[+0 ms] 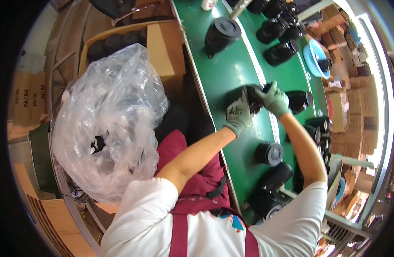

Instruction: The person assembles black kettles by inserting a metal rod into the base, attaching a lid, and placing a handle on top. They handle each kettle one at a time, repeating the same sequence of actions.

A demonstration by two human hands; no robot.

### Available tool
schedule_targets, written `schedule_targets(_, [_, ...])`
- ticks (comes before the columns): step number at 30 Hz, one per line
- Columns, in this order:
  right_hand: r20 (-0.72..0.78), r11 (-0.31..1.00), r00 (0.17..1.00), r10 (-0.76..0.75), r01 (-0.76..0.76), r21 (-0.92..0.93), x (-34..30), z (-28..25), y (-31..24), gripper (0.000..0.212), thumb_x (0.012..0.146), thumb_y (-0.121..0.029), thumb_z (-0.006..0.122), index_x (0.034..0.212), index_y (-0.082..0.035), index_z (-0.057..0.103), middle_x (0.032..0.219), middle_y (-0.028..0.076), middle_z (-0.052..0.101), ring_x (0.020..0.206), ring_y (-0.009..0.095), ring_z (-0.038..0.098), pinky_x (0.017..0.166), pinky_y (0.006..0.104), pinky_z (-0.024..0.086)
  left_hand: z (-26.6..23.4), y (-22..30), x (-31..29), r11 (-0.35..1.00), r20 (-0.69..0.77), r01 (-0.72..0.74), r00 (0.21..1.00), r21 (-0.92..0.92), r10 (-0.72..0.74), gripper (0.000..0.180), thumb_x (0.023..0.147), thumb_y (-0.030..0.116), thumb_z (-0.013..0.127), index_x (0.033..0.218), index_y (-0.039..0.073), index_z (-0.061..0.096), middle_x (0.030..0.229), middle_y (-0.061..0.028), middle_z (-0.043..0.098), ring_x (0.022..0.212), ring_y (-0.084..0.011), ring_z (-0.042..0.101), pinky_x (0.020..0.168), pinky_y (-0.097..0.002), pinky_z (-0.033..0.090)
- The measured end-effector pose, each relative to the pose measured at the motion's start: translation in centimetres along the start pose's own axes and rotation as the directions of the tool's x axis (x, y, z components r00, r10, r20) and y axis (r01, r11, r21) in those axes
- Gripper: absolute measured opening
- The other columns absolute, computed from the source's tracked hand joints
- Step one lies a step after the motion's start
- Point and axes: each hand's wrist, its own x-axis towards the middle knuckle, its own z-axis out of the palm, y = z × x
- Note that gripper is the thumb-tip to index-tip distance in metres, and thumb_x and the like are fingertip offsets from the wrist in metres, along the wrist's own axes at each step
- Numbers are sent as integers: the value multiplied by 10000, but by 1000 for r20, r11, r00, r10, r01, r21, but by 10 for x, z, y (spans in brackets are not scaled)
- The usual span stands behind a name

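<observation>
Both my hands, in pale grey-green gloves, are at a glossy black rounded container (253, 98) lying tilted over the green work surface (225, 77). My left hand (240, 113) lies along its near left side, fingers pointing away from me. My right hand (275, 101) is closed at its right end, around a small dark part whose kind I cannot make out. Just right of that hand lies another black container (299, 101). A short black cylinder with a round lid (270, 153) stands nearer to me.
A large clear plastic bag (115, 111) bulges on the left, beside an open carton (165, 51) holding dark rounded items. A tall black lidded container (222, 36) stands farther off. Several black containers (280, 52) line the right side, near a light-blue basin (314, 58).
</observation>
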Motion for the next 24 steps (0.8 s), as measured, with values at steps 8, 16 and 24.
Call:
schedule_targets(8, [-326,792,722,-610,571,-217,65,-7,-55,839,732,-612,798,1381,-140,555,1051,205,652,960,381,672,843,472,536,-112,-74,90,858,-79,-335,916,389,393,999,848,405,739,1605,-3,230,1177,-229,706,966,-394,717,841,-497,565])
schedule_targets(16, [-367,912,892,264,-106,396,53,14,-115,798,820,-680,707,1278,-46,551,1045,213,751,966,361,742,822,462,579,-53,-56,74,943,-419,-332,854,21,310,735,915,365,704,1474,41,353,1046,-179,728,963,-399,698,801,-483,544])
schedule_targets(24, [-480,885,836,265,-12,466,86,37,-8,694,821,-655,724,1205,-92,596,966,220,729,879,386,729,751,479,571,-138,-34,109,762,-67,-571,786,306,615,1022,806,409,816,1597,26,294,1478,-327,424,1391,-498,415,1178,-531,336])
